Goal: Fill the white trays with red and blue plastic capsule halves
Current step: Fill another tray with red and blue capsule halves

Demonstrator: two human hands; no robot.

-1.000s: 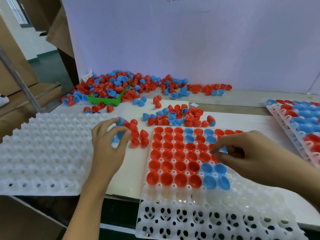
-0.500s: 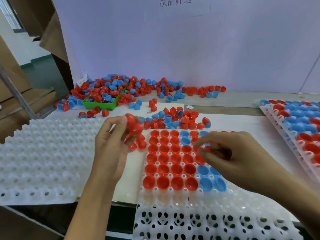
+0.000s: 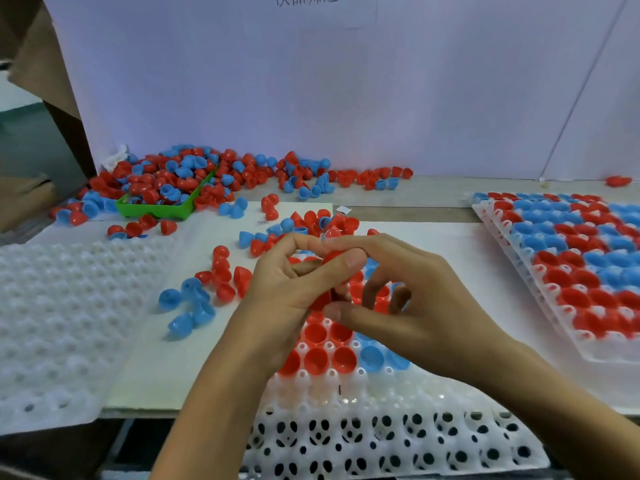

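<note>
The middle white tray [image 3: 349, 393] lies in front of me, its far rows filled with red and blue capsule halves [image 3: 346, 358], its near rows bare. Both hands meet above it. My left hand [image 3: 284, 299] grips a small stack of red capsule halves [image 3: 331, 258] between thumb and fingers. My right hand [image 3: 419, 306] reaches in from the right, its forefinger above and thumb below the same red stack, pinching it. The hands hide much of the tray's filled part.
An empty white tray [image 3: 69, 306] lies at the left. A filled tray stack [image 3: 606, 355] is at the right. Loose halves [image 3: 207, 292] lie beside the middle tray. A green bin [image 3: 156, 212] and a big pile of halves [image 3: 249, 174] sit by the back wall.
My left hand carried red halves from the loose cluster rightward over the middle tray. My right hand rose off the tray to meet it and took hold of the stack.
</note>
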